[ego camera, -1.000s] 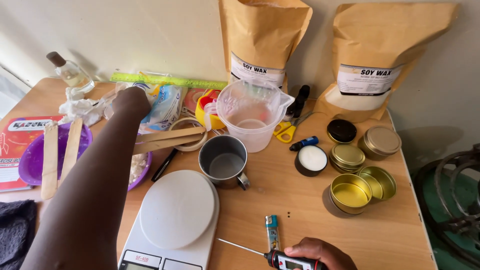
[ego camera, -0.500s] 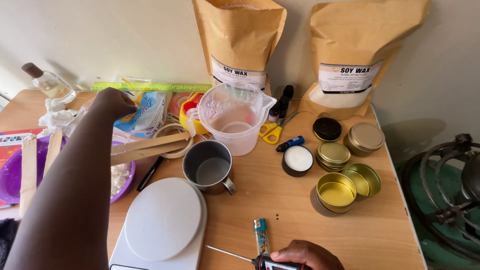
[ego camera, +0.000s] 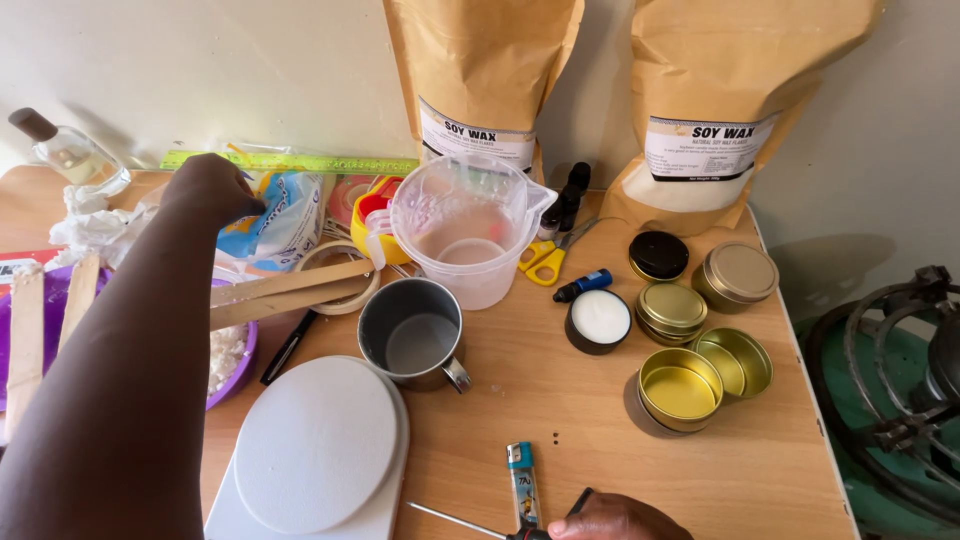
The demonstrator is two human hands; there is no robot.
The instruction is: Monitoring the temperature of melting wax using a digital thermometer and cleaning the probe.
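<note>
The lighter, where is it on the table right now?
In the head view the lighter lies at the table's near edge, right of the white scale, just beside the right hand.

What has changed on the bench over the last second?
Little. The left hand remains stretched out to the blue-and-white packet at the back; the right hand stays on the probe thermometer at the near edge. Only the camera shifted slightly. Metal cup, scale, measuring jug and tins have not moved.
</note>
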